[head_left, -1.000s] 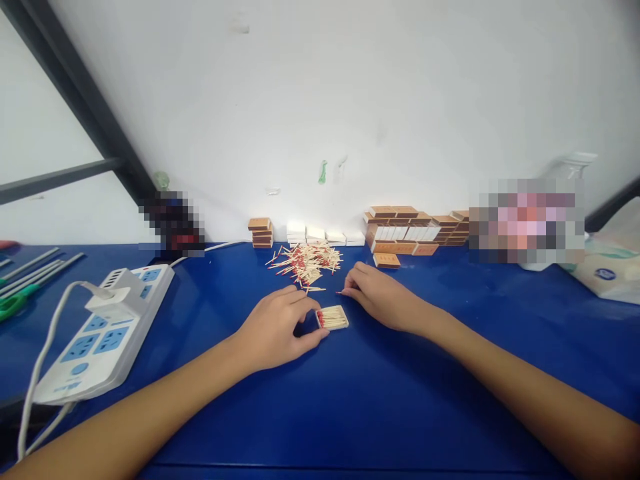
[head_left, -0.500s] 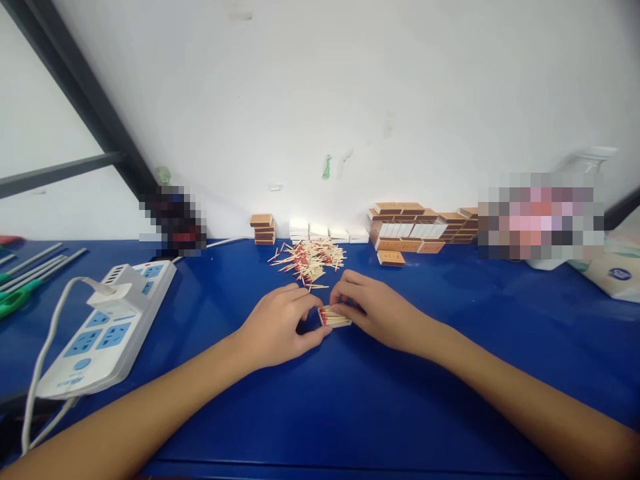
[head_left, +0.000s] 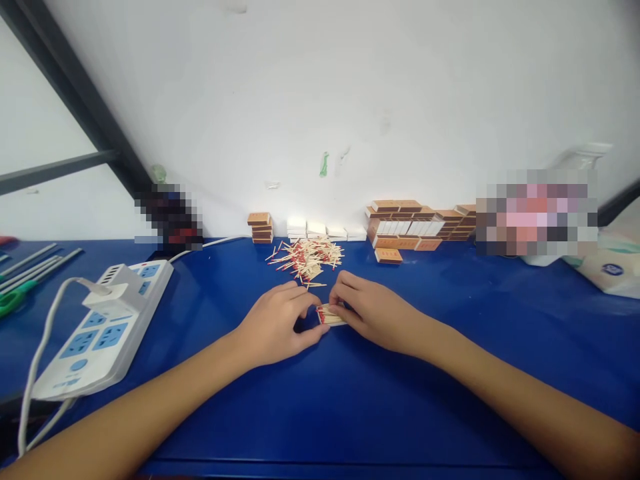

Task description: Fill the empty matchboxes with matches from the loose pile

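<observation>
A small white matchbox tray (head_left: 336,324) filled with red-headed matches (head_left: 323,315) lies on the blue table in front of me. My left hand (head_left: 285,323) grips the tray's left end between thumb and fingers. Over the tray's right part, my right hand (head_left: 367,308) has its thumb and fingertips closed together on the matches, hiding that end. Just beyond the hands is a loose pile of matches (head_left: 311,257).
Against the wall stand a short stack of brown matchboxes (head_left: 260,228), white trays (head_left: 316,231) and a larger stack of matchboxes (head_left: 410,223). One matchbox (head_left: 389,256) lies in front. A power strip (head_left: 107,333) and green-handled scissors (head_left: 15,299) are at left.
My right fingertips have shifted slightly left over the tray and cover more of its right end. My left hand keeps its grip. The camera view has moved a little.
</observation>
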A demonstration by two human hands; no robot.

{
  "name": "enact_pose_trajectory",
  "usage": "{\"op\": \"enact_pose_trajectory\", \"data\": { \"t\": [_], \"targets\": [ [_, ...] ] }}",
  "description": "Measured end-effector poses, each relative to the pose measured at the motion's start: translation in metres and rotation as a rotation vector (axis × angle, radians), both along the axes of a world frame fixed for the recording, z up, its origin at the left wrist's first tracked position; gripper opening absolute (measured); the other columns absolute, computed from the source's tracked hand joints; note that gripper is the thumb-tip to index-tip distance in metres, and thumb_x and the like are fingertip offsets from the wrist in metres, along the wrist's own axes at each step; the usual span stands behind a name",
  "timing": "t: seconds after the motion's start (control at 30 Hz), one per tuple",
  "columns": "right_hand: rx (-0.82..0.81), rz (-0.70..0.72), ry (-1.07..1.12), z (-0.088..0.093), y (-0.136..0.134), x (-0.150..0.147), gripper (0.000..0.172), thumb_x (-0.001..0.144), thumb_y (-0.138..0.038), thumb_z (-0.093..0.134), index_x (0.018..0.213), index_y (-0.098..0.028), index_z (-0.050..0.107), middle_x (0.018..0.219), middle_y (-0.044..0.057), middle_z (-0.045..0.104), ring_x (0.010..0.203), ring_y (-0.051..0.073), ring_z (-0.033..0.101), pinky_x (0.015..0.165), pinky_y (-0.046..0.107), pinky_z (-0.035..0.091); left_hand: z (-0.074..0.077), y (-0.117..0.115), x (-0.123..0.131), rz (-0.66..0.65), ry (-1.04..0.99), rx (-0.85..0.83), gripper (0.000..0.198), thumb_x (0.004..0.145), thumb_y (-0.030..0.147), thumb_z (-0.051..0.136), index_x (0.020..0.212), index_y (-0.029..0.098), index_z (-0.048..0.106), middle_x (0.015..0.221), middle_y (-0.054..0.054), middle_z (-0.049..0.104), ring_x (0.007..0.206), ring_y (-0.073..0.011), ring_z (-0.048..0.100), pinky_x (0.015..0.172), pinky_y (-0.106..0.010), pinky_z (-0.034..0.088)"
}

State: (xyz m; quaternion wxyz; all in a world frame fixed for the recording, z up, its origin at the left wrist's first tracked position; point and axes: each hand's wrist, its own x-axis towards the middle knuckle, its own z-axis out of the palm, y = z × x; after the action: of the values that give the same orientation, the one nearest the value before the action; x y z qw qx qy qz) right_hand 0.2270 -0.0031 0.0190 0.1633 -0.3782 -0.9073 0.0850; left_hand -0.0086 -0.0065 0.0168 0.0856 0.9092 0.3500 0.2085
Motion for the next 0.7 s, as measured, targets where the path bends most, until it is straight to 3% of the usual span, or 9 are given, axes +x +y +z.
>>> {"op": "enact_pose_trajectory", "data": {
  "t": [0.33,0.47,0.57,0.7],
  "targets": [
    [0.084,0.054,-0.073,0.007,-0.004,0.008,0.027,0.106,-0.023,0.05,0.094,-0.016,0.073,0.094,0.007,0.062,0.074,0.017,0.059,0.067,0.031,0.045,0.001,0.002,0.0,0.013,-0.007,0.005,0.02,0.093,0.038,0.07,0.102,0.019,0.071,0.081,-0.002,0.066,0.08,-0.0208,0.059,0.074,-0.035,0.048],
    [0.039,0.047,0.045,0.008,0.003,0.015,0.024,0.105,-0.022,0.052,0.097,-0.018,0.074,0.094,0.006,0.065,0.075,0.015,0.061,0.069,0.029,0.046,0.002,0.005,-0.001,0.021,-0.02,0.001,0.021,0.094,0.037,0.069,0.105,0.019,0.07,0.08,-0.002,0.065,0.079,-0.0207,0.058,0.074,-0.035,0.048],
    [0.092,-0.084,0.106,0.006,0.02,0.032,0.023,0.105,-0.026,0.053,0.1,-0.018,0.074,0.093,0.007,0.068,0.076,0.017,0.063,0.069,0.03,0.046,0.002,0.007,-0.002,0.024,-0.021,0.002,0.022,0.093,0.038,0.07,0.105,0.02,0.07,0.078,-0.001,0.064,0.078,-0.0205,0.056,0.073,-0.035,0.047],
    [0.237,-0.4,0.007,0.006,0.043,0.065,0.024,0.104,-0.031,0.052,0.093,-0.018,0.07,0.09,0.008,0.072,0.079,0.022,0.065,0.066,0.032,0.044,0.002,0.007,-0.002,0.05,0.01,0.015,0.032,0.091,0.043,0.073,0.111,0.019,0.071,0.077,-0.002,0.063,0.078,-0.0215,0.055,0.07,-0.034,0.046]
  ]
}}
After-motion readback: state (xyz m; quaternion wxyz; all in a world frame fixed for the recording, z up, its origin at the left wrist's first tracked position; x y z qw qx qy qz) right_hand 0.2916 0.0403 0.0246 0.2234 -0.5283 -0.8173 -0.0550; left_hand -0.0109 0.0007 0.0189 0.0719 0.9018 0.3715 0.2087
